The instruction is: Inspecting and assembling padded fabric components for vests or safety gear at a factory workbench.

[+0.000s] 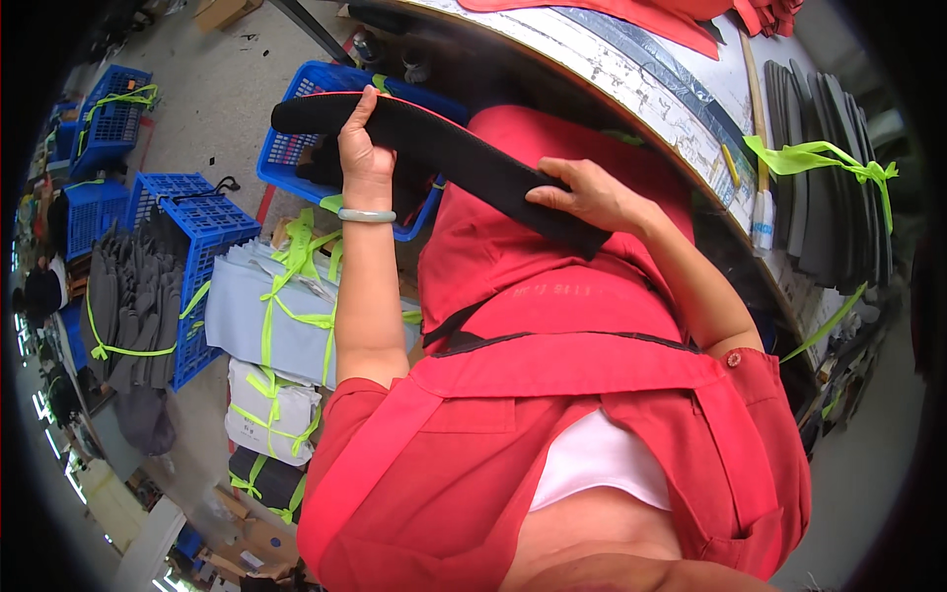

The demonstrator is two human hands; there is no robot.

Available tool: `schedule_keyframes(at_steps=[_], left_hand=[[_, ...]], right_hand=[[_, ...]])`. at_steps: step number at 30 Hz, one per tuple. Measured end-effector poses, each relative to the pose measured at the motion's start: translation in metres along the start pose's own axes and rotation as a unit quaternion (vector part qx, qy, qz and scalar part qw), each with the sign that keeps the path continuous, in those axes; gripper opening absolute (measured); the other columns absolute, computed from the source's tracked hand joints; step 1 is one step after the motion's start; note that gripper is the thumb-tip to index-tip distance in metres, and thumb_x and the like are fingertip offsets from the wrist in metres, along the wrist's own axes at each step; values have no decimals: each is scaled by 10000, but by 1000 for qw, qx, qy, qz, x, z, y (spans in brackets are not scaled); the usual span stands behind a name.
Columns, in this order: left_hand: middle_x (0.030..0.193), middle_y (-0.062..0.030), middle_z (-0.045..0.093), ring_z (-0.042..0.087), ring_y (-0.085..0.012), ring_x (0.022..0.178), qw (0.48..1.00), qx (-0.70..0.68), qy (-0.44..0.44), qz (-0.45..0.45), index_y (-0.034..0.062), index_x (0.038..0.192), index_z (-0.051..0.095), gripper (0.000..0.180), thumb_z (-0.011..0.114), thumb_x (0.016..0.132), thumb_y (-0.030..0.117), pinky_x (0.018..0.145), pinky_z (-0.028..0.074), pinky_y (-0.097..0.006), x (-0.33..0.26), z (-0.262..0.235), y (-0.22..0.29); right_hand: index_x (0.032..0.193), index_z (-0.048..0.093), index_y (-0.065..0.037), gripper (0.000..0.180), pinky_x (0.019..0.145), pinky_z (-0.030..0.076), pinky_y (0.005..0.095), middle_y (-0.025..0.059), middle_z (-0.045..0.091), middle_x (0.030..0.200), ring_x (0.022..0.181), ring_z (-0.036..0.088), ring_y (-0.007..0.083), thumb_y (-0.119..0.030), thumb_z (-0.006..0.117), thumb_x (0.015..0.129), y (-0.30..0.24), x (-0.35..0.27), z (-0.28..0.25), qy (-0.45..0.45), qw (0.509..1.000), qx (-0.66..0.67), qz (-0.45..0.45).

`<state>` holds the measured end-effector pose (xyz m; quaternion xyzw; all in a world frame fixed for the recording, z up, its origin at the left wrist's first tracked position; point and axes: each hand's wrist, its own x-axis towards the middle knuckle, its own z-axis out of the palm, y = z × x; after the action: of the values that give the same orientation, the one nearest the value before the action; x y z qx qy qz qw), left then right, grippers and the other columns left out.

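Note:
A long, curved black fabric strip with a red line along part of its upper edge stretches between my two hands. My left hand grips it near its rounded left end, thumb pointing up over the fabric. Toward its lower right end, my right hand pinches it between thumb and fingers. The strip slants down to the right above my lap, which a red apron covers. Beneath its left part stands a blue plastic crate with dark pieces inside.
At the right is a worn white worktable bearing red fabric, a yellow pen-like item and tied dark grey strips. To my left are light grey bundles, a white package and another blue crate.

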<state>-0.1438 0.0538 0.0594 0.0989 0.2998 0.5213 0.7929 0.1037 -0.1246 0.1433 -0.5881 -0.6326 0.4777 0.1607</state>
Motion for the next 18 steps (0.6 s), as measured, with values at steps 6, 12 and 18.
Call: schedule_keyframes(at_steps=[6, 12, 18], left_hand=[[860, -83, 675, 661, -228, 786, 999, -22, 19, 35, 50, 880, 652, 164, 728, 846, 191, 752, 556, -356, 15, -7, 17], [875, -79, 670, 657, -229, 768, 995, 31, 64, 69, 46, 902, 642, 227, 749, 828, 231, 728, 563, -371, 24, -11, 13], [915, -100, 672, 661, -242, 838, 994, 45, 72, 71, 42, 972, 643, 231, 736, 841, 208, 810, 552, -377, 26, -7, 11]], right_hand=[[985, 561, 14, 407, 693, 451, 392, 203, 597, 805, 767, 605, 327, -389, 580, 936, -4, 1, -3, -15, 999, -12, 25], [978, 569, 11, 412, 687, 451, 384, 195, 605, 804, 745, 601, 297, -397, 589, 930, 5, 3, 6, 22, 999, 21, -15], [962, 572, 14, 403, 695, 456, 362, 159, 595, 791, 731, 583, 250, -387, 594, 930, 9, 0, 8, -8, 999, 51, 13]])
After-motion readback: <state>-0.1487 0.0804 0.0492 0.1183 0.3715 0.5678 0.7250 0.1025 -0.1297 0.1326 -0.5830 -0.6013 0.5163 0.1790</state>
